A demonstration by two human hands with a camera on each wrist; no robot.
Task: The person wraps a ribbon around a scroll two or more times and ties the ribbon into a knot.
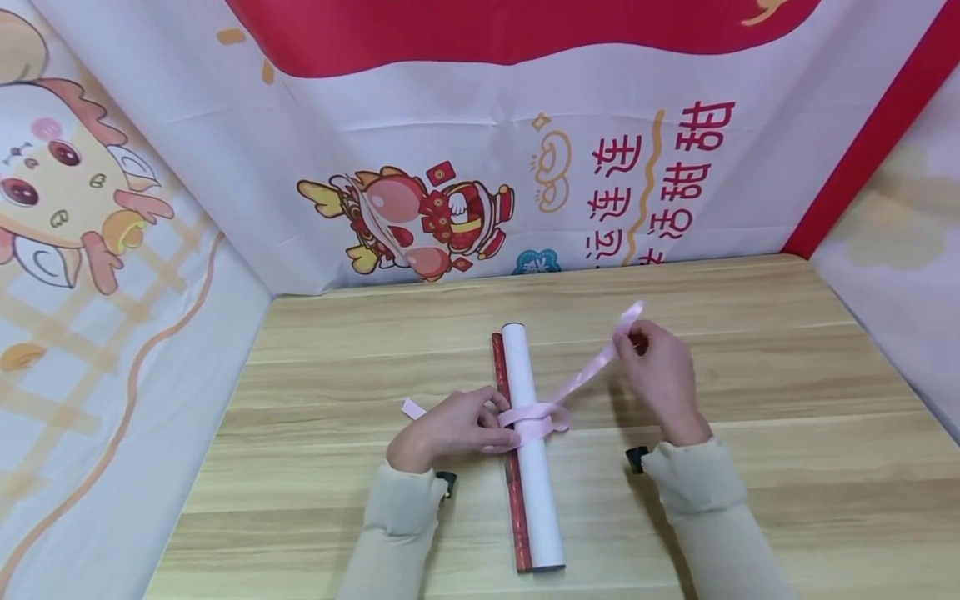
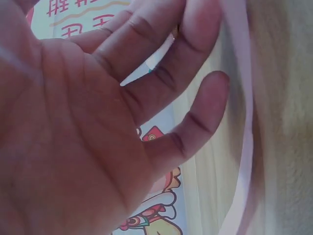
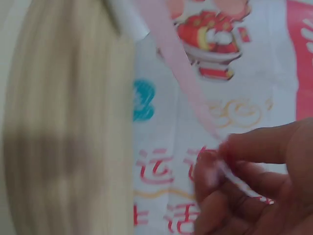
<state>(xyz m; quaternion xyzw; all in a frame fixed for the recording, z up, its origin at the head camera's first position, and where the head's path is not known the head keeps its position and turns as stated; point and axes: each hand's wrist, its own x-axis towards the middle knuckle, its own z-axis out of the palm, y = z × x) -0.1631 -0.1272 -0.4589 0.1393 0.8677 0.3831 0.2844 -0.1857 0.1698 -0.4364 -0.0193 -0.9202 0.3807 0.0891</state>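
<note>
A white paper roll (image 1: 542, 500) with a dark red strip (image 1: 519, 517) along its left side lies on the table, pointing away from me. Round its middle runs a pink ribbon (image 1: 534, 428), crossed over itself with a small loop at the right. My left hand (image 1: 457, 423) holds the ribbon at the roll's left side, thumb and forefinger at the band. One ribbon end sticks out beyond that wrist. My right hand (image 1: 660, 367) pinches the other length between thumb and fingers, raised above the table and stretched up to the right. Its tip stands above the fingers.
The wood-grain table (image 1: 315, 500) reaches back to a printed white and red cloth (image 1: 450, 108) hung behind it. Another printed cloth (image 1: 112, 250) hangs along the left side. A small black piece (image 1: 637, 459) sits at the right cuff, another (image 1: 447, 483) at the left.
</note>
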